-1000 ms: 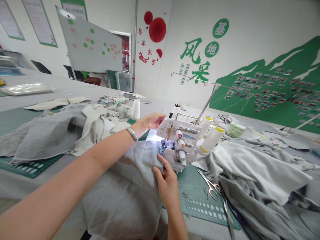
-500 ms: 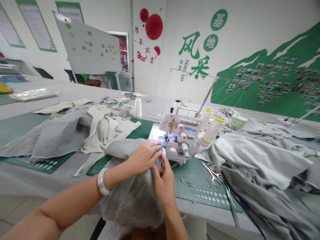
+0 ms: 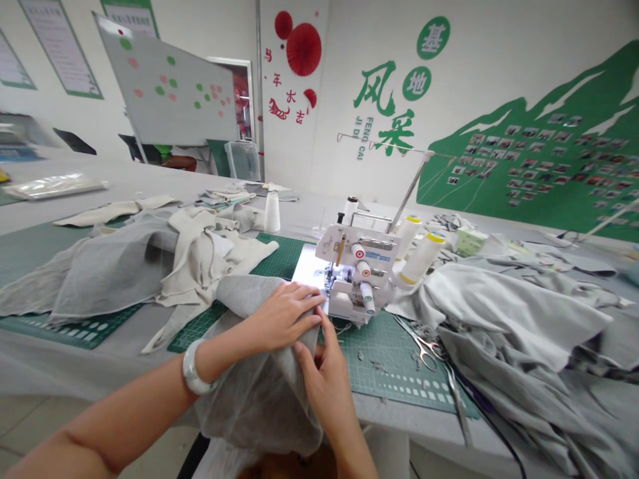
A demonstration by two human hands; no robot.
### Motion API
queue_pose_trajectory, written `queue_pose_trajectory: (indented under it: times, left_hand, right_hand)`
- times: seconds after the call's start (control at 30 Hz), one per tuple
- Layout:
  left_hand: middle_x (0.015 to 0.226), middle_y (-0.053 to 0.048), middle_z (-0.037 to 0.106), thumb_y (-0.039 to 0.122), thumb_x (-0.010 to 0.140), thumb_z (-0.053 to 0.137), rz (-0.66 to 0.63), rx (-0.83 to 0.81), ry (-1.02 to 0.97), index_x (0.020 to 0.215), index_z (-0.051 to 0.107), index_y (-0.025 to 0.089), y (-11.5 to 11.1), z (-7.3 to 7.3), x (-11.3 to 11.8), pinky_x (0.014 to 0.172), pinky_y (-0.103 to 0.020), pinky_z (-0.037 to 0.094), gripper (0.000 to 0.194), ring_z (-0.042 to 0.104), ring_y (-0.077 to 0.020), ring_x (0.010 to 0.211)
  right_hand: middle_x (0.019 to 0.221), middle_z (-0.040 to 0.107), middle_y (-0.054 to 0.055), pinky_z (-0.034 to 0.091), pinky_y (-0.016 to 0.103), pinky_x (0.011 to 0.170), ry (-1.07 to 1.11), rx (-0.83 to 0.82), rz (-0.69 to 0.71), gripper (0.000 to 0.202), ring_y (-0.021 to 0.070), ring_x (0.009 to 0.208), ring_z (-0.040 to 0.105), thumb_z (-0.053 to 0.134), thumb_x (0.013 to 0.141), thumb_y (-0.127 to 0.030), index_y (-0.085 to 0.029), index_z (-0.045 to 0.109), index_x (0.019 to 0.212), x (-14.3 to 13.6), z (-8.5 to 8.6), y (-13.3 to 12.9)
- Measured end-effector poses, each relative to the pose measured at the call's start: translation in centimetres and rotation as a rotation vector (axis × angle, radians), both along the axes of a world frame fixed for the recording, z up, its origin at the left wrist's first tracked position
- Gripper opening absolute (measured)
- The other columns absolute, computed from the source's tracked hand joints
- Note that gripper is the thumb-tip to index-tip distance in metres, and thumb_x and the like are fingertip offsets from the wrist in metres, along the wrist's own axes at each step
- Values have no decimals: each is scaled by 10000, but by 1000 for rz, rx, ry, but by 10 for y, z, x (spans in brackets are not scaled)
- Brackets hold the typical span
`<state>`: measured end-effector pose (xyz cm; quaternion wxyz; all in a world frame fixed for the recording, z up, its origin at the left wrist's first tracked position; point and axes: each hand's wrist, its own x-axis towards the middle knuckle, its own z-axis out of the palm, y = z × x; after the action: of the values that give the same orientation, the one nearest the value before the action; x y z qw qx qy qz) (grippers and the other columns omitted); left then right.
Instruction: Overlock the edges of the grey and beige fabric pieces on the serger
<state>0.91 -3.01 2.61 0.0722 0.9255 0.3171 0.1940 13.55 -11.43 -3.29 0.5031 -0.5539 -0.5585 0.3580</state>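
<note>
A piece of thin grey fabric (image 3: 259, 402) runs up to the needle area of a white overlock sewing machine (image 3: 382, 256) and hangs over the table edge towards me. My left hand (image 3: 285, 313) lies on top of the cloth with its fingers stretched out, fingertips close to the presser foot. Just below and to the right, my right hand (image 3: 325, 376) pinches the fabric's edge between thumb and fingers. The machine's lamp lights the stitching plate. White thread cones (image 3: 423, 258) stand behind the machine.
Scissors (image 3: 428, 351) and a second metal tool (image 3: 460, 406) lie on the green cutting mat (image 3: 399, 366) at right. Beside them is a large heap of grey cloth (image 3: 529, 332). More cut fabric (image 3: 120, 263) covers the left side, near a white thread cone (image 3: 272, 213).
The whole view has shifted slightly. Both hands stay on the fabric beside the machine, and the right hand's thumb has moved a little closer to the left hand.
</note>
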Motion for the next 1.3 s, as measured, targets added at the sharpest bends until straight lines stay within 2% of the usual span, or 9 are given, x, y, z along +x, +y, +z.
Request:
queue_pose_trajectory:
  times: [0.17, 0.3, 0.5, 0.73, 0.87, 1.0, 1.07, 1.2, 1.3]
  left_hand:
    - [1366, -61, 539, 400, 975, 437, -12, 24, 29, 1322, 527, 228, 8, -2, 2, 1021, -411, 354, 397, 459, -248, 1241]
    - [1385, -77, 520, 431, 975, 421, -9, 41, 64, 1313, 542, 221, 14, -2, 5, 1027, -422, 350, 416, 469, -267, 1229]
    - [1371, -103, 525, 458, 967, 425, -32, -19, 47, 1329, 490, 197, 16, 4, 1, 1026, -403, 375, 452, 481, -262, 1230]
    - [1375, -98, 526, 436, 979, 397, -44, -43, -7, 1163, 577, 194, 22, 4, 1, 1042, -389, 374, 353, 484, -252, 1249]
    - [1305, -98, 584, 416, 975, 411, -52, -91, -61, 1141, 589, 192, 27, 6, 2, 1009, -380, 405, 331, 541, -240, 1188]
    - [1301, -88, 603, 336, 941, 481, -53, -267, -210, 1073, 632, 188, 35, 8, -1, 1006, -348, 418, 249, 567, -216, 1172]
    - [1209, -77, 658, 310, 916, 507, -18, -356, -358, 1000, 665, 175, 45, 11, -2, 972, -321, 434, 224, 594, -206, 1121]
    - [868, -50, 707, 264, 872, 548, 243, -462, -782, 860, 688, 131, 82, 27, 4, 754, -249, 464, 194, 625, -145, 791]
    - [630, -27, 620, 198, 873, 548, 306, -730, -888, 786, 674, 96, 119, 46, 19, 550, -209, 386, 185, 488, -75, 516]
  right_hand:
    - [556, 385, -92, 319, 231, 488, 27, 3, -29, 648, 125, 492, 401, 543, 865, -298, -87, 346, 1445, 2, 4, 5]
    - [564, 480, -69, 337, 227, 469, 3, 4, -40, 645, 123, 472, 420, 547, 863, -312, -84, 363, 1437, 8, 9, 10]
    - [915, 704, 81, 475, 267, 612, -139, 82, -107, 494, 160, 614, 592, 499, 904, -344, -128, 487, 1348, 15, 9, 16]
    - [1132, 707, 133, 513, 318, 771, -284, 125, -104, 461, 252, 912, 698, 390, 965, -314, -167, 496, 1388, 9, 6, 19]
    - [1204, 681, 124, 524, 321, 778, -295, 136, -120, 458, 258, 941, 703, 382, 969, -314, -181, 507, 1389, 9, 5, 22]
    - [1198, 682, 139, 525, 326, 786, -310, 131, -130, 474, 258, 922, 708, 380, 968, -330, -148, 512, 1386, 9, 4, 23]
    - [1191, 682, 156, 522, 328, 790, -318, 126, -141, 490, 264, 935, 704, 370, 971, -339, -121, 504, 1389, 8, 4, 23]
    - [1203, 672, 172, 518, 318, 762, -333, 121, -150, 496, 265, 928, 704, 360, 974, -343, -112, 503, 1389, 6, 2, 22]
    - [1182, 680, 178, 514, 309, 737, -342, 124, -164, 493, 260, 897, 707, 367, 973, -343, -112, 507, 1386, 6, 1, 22]
